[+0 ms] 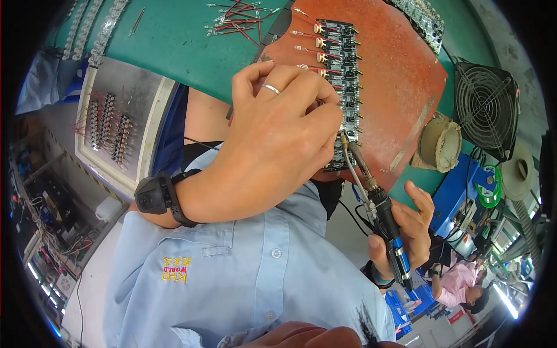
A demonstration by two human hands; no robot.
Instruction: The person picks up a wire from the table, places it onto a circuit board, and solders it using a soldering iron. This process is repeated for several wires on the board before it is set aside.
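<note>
A long strip of black circuit boards point(349, 69) lies on a worn reddish-brown mat point(394, 75). Round tan parts point(320, 57) with red wires stick out along its left edge. Over the lower left side of the strip, my left hand point(284, 119) is closed, fingers bent together; its fingertips and whatever they pinch are hidden behind the hand. My right hand point(415, 223) grips a soldering iron point(383, 214) with a black and blue handle and a thin metal tube alongside. The iron's tip meets the lower part of the strip, close to my left fingers.
Loose red wires point(238, 18) lie on the green table point(174, 40) at the far side. At left, a framed tray point(156, 124) holds wired strips. To the right stand a round tan container point(445, 144), a black fan point(486, 104) and a blue box point(455, 194). Another person point(458, 287) sits beyond.
</note>
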